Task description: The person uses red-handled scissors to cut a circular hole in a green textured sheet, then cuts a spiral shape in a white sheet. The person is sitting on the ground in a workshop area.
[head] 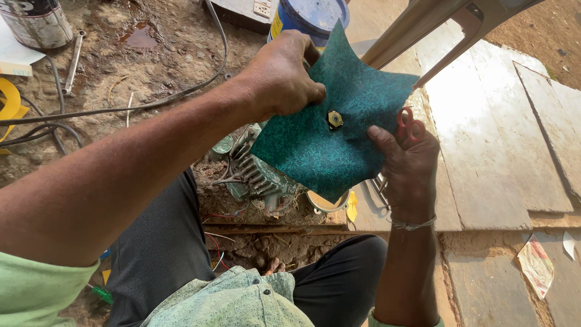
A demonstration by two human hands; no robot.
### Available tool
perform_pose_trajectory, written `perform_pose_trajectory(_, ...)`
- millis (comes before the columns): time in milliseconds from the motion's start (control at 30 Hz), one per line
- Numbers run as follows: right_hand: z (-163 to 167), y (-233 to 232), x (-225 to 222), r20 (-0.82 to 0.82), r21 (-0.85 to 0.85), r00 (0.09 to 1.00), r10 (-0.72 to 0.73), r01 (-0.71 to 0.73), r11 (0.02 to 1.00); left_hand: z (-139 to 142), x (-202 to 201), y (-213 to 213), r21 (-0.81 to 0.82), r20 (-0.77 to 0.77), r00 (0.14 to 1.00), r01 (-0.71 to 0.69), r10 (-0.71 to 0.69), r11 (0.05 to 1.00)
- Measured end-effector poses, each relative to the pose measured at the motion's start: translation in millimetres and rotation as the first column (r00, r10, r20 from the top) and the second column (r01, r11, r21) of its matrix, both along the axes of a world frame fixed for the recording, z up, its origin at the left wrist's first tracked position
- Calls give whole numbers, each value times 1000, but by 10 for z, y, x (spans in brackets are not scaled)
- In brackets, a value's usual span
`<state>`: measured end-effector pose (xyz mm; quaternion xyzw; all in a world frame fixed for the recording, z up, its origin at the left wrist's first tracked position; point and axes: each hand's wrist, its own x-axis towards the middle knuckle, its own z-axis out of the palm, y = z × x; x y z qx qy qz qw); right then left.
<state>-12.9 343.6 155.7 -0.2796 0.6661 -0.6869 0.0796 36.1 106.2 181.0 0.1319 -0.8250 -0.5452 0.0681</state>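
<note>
My left hand [284,75] pinches the upper edge of a dark green patterned sheet [321,148], holding it up in front of me. A small brass nut [334,118] sits on the sheet near its middle. My right hand [408,166] steadies the sheet's right edge with the thumb while holding red-handled scissors [407,124], blades hidden behind the hand. Beneath the sheet lies a finned green motor housing [254,175] on the dirt.
Black cables [121,109] cross the dirt at left beside a metal can [36,21]. A blue bucket [305,15] stands at the top. Stone slabs [484,133] lie at right under a chair's legs [423,24]. Paper scraps [535,263] sit at lower right.
</note>
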Motion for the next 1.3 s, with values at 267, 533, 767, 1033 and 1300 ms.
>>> perform_pose_trajectory(267,240,-31,65,-237,291,970,-59,129,948,-93,-62,45,86,24,999,30,-32,996)
perform_pose_trajectory(533,16,-55,-29,-21,111,994,-112,113,987,-225,-36,122,-148,-233,972,-43,7,988)
perform_pose_trajectory(767,-47,53,-33,-140,174,984,-112,136,975,-235,-8,144,-152,-236,971,-85,48,985)
perform_pose_trajectory(1033,45,0,-91,-86,145,991,-107,118,982,-124,-4,197,18,-115,990,-80,82,997)
perform_pose_trajectory(1300,-139,129,-168,-200,291,931,-304,353,889,-418,7,80,-77,-306,950,-92,65,993)
